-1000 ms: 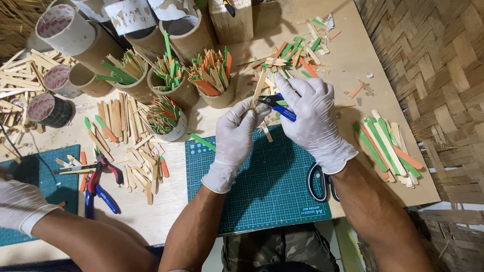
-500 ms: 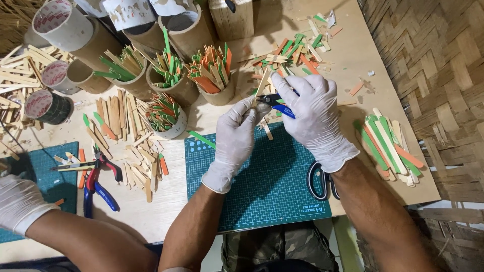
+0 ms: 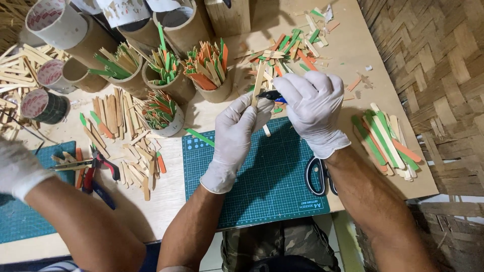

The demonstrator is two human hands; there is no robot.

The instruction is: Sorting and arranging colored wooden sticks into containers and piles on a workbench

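Both gloved hands, left hand (image 3: 241, 132) and right hand (image 3: 312, 108), pinch a flat wooden stick (image 3: 258, 84) and blue-handled cutter (image 3: 272, 96).

Gloved hands (image 3: 242, 126) (image 3: 312, 108) together, grips closed

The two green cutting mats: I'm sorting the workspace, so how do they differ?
The middle cutting mat lies almost fully in view, with black-handled scissors on its right edge and the person's own hands above it. The left cutting mat is cut off by the frame, partly hidden under a co-worker's arm, with pliers beside it. Both are dark green with grid lines.
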